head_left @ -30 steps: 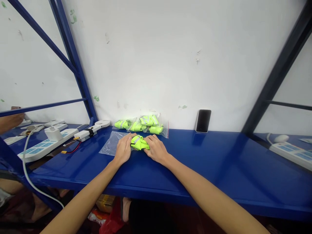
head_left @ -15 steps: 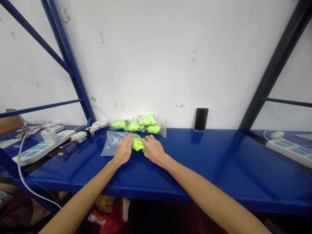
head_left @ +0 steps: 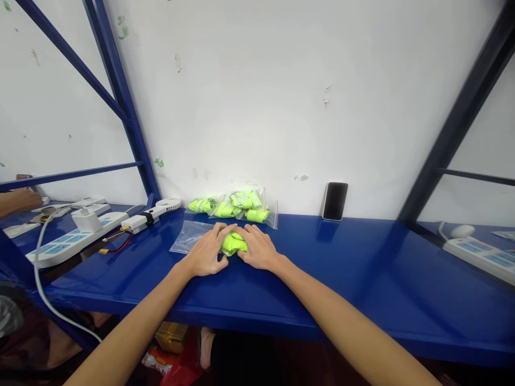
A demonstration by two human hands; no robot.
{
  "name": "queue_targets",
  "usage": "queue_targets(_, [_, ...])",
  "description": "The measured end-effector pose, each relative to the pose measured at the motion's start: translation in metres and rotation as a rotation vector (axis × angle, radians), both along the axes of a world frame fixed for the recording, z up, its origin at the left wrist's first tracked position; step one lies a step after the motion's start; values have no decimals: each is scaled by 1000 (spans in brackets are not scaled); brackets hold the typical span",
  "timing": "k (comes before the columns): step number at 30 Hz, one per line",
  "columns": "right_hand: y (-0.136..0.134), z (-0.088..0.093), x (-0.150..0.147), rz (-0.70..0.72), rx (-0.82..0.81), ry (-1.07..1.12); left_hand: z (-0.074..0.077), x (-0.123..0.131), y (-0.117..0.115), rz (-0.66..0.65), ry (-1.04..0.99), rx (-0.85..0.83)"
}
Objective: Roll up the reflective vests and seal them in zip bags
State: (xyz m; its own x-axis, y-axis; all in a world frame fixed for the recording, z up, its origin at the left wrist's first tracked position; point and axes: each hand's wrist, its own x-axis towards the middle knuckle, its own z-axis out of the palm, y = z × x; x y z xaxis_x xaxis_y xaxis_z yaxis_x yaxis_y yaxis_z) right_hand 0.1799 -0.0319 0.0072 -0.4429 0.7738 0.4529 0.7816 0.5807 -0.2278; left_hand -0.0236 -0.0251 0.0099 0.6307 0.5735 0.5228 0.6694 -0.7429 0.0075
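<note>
A small neon-yellow reflective cloth bundle (head_left: 234, 244) is on the blue table between my hands. My left hand (head_left: 208, 251) curls around its left side, with the thumb low by the table. On the other side, my right hand (head_left: 257, 246) closes over the bundle's right end, hiding part of it. A flat clear plastic bag (head_left: 185, 236) lies to the left, partly under or behind my left hand. Just beyond the hands, by the wall, several similar yellow bundles with silver bands sit in clear zip bags (head_left: 246, 200).
At left are a white handheld fan (head_left: 169, 203), a battery pack with wires (head_left: 137, 221) and a white power strip (head_left: 76, 238). A phone (head_left: 335, 201) leans on the wall. Another power strip (head_left: 480, 256) lies at right. A co-worker's hand (head_left: 22, 200) shows far left.
My left hand has turned, its thumb now spread low beside the bundle. The bundle looks more bunched and rounded between both hands. The view has shifted slightly.
</note>
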Motion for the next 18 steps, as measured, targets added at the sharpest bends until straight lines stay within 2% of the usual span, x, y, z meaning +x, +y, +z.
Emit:
queue_targets(4, [7, 0, -2, 71, -113, 292, -1, -1, 1, 29, -132, 383])
queue_targets(7, [15, -3, -2, 102, -247, 603, -3, -4, 2, 148, -311, 593])
queue_targets(9, [20, -6, -2, 110, -348, 769, -5, -5, 4, 249, -333, 557])
queue_targets(11, [22, -8, -3, 127, -453, 898, -7, -6, 7, 317, -280, 413])
queue_targets(14, [20, -8, -3, 146, -663, 1005, -8, -5, 10, 328, -222, 209])
queue_targets(16, [18, -7, -4, 148, -764, 1029, -9, -4, 10, 315, -218, 151])
queue_targets(18, [16, -7, -4, 165, -795, 1035, -9, -3, 10, 296, -192, 138])
